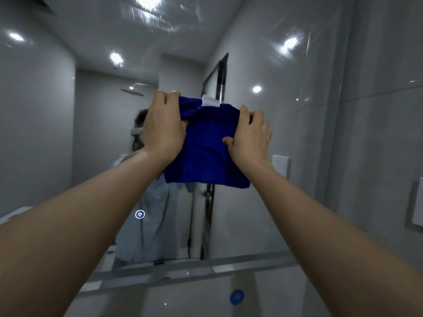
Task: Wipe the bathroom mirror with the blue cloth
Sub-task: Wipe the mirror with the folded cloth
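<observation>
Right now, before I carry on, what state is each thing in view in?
blue cloth, bunched, held up before the mirror, lower edge hanging free.
left hand, gripping the cloth's upper left edge.
right hand, gripping the cloth's right side.
mirror, streaked near the top; contact with the cloth cannot be told.
touch icon, lit white.

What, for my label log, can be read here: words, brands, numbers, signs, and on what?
No legible words or numbers.
Lit round icon on the mirror: a symbol, no letters.
Blue round sticker below: white mark, too blurred.
White tag on the blue cloth: nothing readable.
</observation>
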Motion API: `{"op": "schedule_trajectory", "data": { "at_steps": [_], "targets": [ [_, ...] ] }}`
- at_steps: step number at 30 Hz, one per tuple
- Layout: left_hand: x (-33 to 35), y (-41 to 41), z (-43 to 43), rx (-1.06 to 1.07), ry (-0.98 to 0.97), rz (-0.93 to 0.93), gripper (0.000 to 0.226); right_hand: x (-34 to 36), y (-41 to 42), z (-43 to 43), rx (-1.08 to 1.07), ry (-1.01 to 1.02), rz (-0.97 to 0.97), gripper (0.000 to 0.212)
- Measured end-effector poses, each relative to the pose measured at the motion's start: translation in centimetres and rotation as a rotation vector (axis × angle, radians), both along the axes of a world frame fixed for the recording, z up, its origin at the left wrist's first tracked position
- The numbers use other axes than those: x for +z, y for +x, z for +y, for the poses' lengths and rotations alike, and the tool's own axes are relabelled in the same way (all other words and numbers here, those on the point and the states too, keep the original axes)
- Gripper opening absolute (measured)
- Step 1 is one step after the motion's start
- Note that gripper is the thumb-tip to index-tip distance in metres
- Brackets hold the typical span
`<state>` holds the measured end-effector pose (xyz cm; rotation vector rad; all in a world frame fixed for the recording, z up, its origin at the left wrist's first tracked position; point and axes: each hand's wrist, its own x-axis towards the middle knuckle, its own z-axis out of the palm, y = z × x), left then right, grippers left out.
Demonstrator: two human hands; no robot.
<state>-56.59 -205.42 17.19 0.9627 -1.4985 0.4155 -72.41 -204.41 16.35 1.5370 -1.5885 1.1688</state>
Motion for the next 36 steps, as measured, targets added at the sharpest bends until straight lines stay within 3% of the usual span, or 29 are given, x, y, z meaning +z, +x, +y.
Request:
{"op": "schedule_trajectory", "data": {
  "at_steps": [7,18,26,36],
  "targets": [
    [-0.2,0.1,0.7,0.027,-0.021,-0.078,0.021,0.0,0.3,0.6,-0.019,-0.007,-0.023,0.051],
    [0.5,0.1,1.9,-0.033,0.106,-0.171,0.016,0.0,0.1,1.7,0.186,0.063,-0.115,0.055],
    [0.7,0.6,2.5,-0.216,0.238,-0.18,0.011,0.2,0.3,2.1,0.16,0.163,-0.107,0.062],
    [1.2,0.7,3.6,-0.216,0.24,-0.104,0.005,0.7,0.1,3.6,0.189,0.162,-0.145,0.037]
  ]
}}
